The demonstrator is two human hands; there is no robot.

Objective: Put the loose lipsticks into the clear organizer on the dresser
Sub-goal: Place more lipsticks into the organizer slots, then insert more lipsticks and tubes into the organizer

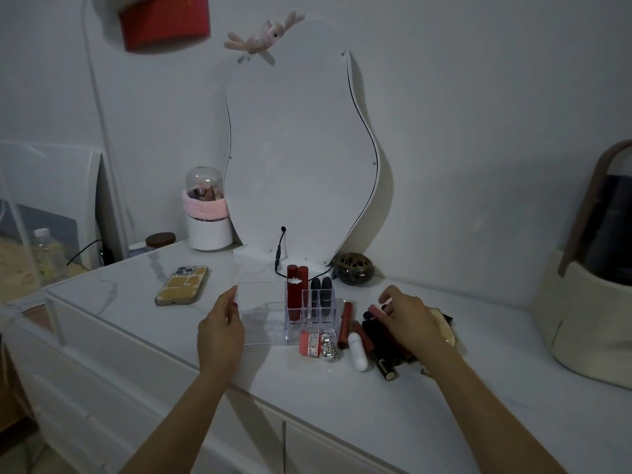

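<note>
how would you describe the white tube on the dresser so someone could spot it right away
Start at the wavy mirror leaning on the wall, then drop to the clear organizer in front of it. Just right of the organizer's front corner lies a pile of loose lipsticks. The white tube lies at its near edge, the only white, rounded piece among red and black ones.

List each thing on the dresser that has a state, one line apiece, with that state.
clear organizer: upright, partly filled, left side bare
red lipsticks: capped, standing in the back slots
black lipsticks: capped, standing in slots
loose lipsticks: lying in a pile right of the organizer
white tube: lying flat
phone: face down
left hand: holding the organizer's left edge
right hand: pinching a pink lipstick
</note>
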